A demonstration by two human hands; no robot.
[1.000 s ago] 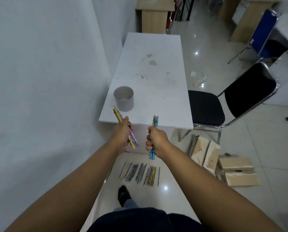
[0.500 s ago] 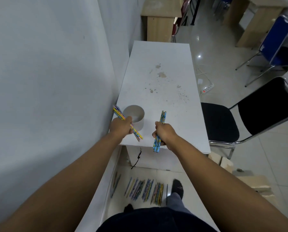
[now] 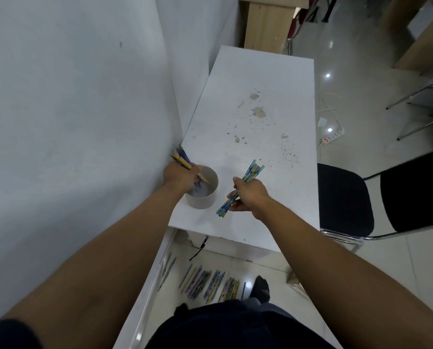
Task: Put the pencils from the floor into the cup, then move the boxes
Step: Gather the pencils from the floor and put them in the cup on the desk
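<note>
A grey cup stands near the front left corner of the white table. My left hand grips a bundle of coloured pencils over the cup's mouth, their lower tips inside the rim. My right hand holds a second pencil bundle tilted above the table, just right of the cup. Several more pencils lie in a row on the floor below the table. The boxes are almost hidden; only a brown corner shows by my right forearm.
A white wall runs along the left. A black chair stands at the table's right side. A power strip and cable lie on the tiled floor. Wooden desks stand at the back. My feet in dark socks are near the floor pencils.
I have stepped closer to the table. My left hand moved forward and lowered its pencils into the cup's mouth. My right hand advanced over the tabletop with its bundle.
</note>
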